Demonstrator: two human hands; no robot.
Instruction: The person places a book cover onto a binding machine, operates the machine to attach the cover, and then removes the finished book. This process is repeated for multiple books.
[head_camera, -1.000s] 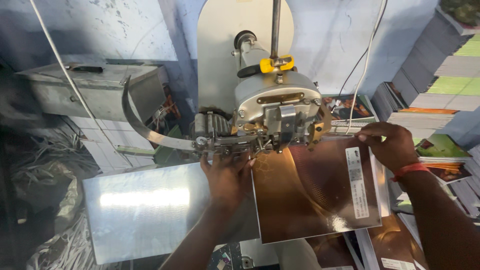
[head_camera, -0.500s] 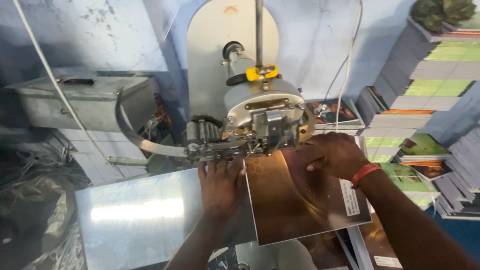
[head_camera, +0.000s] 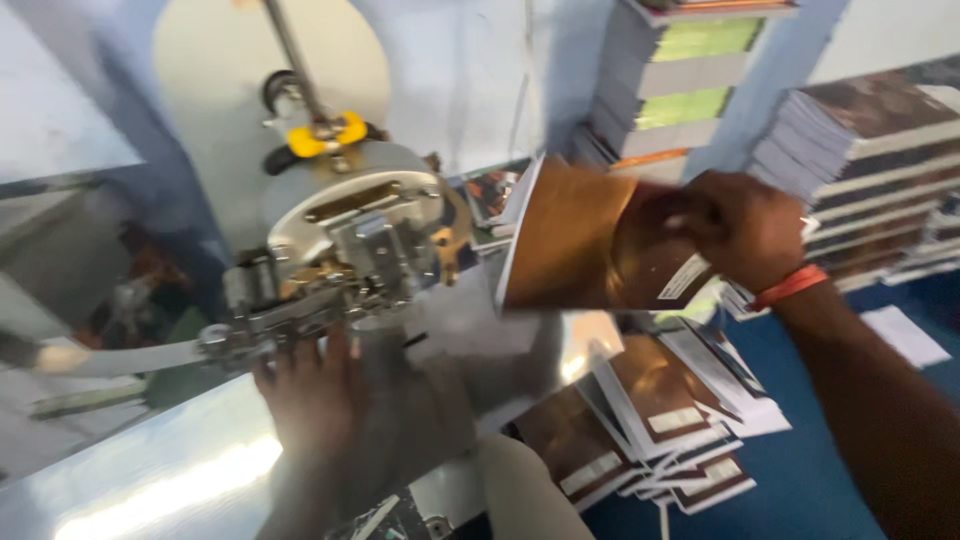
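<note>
Right fingers (head_camera: 700, 215): yours, closed on the brown booklet (head_camera: 580, 240), lifted off the surface.
Left hand (head_camera: 315, 400): flat, fingers spread, on the metal surface (head_camera: 150, 480) beneath the stitching head (head_camera: 340, 250).
Loose booklets (head_camera: 650, 420): heaped off the surface's right edge.

Glossy brown paper booklet (head_camera: 590, 240); dull grey metal stitching machine head (head_camera: 350, 240); polished, reflective sheet-metal bench (head_camera: 150, 470); yellow plastic clamp (head_camera: 322, 136).

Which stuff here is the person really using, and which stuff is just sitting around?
In use:
- right hand gripping the brown booklet
- left hand under the metal machine head, on the shiny metal table

Lying about:
- heap of brown booklets on the blue floor
- book stacks behind
</note>
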